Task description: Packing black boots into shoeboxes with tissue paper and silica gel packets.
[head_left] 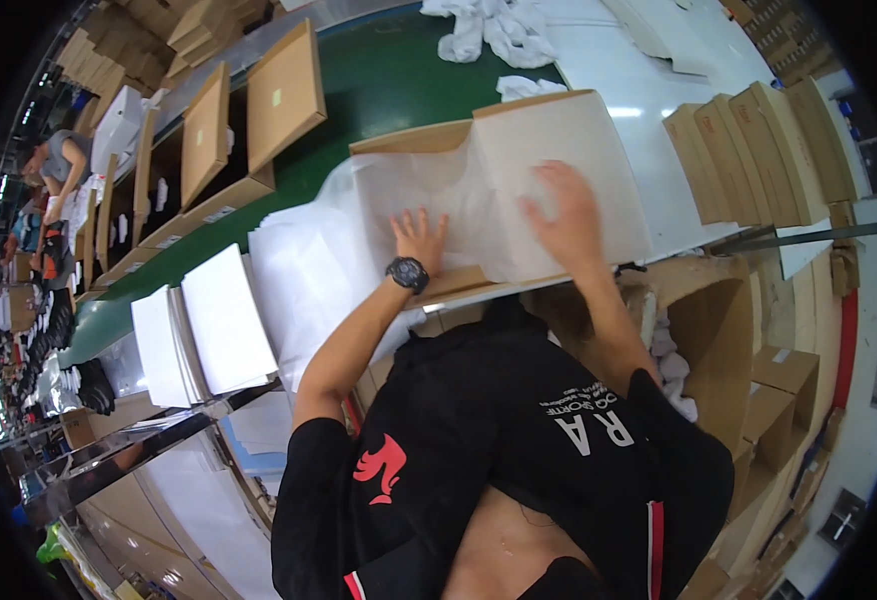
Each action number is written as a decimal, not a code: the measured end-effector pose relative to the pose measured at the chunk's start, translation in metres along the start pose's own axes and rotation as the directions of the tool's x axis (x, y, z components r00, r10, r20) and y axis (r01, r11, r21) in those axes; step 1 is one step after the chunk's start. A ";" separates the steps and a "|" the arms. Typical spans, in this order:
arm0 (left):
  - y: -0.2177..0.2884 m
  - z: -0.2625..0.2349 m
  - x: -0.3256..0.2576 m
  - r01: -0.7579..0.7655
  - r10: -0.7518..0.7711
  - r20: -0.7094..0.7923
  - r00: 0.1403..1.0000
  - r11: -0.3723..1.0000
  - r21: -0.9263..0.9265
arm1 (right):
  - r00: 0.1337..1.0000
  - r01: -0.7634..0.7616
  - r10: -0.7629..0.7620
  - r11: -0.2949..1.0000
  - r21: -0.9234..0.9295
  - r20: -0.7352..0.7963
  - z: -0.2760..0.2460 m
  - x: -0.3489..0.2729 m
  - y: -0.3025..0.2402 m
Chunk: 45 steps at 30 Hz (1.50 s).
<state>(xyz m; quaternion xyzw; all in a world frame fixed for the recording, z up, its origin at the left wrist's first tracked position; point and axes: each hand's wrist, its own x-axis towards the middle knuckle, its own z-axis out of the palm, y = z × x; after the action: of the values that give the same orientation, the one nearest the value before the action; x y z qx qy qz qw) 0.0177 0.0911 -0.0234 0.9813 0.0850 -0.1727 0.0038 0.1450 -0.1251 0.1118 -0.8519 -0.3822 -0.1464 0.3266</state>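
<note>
In front of me lies an open cardboard box (458,278) with thin white tissue paper (463,190) lining it and spilling over its left side. My left hand (420,242), a dark watch on its wrist, is spread with fingers apart on the tissue inside the box. Over the raised or folded-back lid (558,125) on the right is my right hand (564,212). It is slightly blurred, its fingers extended and nothing in it; whether it touches the lid I cannot tell.
Stacks of white sheets (223,315) lie left of the box. Farther left, open boxes (208,200) line the green conveyor belt (303,180). Crumpled white paper (493,30) lies beyond. Several closed boxes (748,155) stand at right, above a large carton (713,330). Another person (61,165) works far left.
</note>
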 end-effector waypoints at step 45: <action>0.070 -0.129 -0.086 -0.770 -0.278 -0.724 0.632 -0.122 -0.626 | 0.947 -0.276 0.311 0.650 0.708 0.084 -0.074 -0.054 -0.103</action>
<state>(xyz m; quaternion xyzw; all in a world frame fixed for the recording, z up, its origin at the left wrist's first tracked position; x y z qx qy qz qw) -0.0060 0.0123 0.1256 0.6210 -0.0470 0.3261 0.7112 0.0317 -0.1535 0.1852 -0.7061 -0.2587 0.0481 0.6574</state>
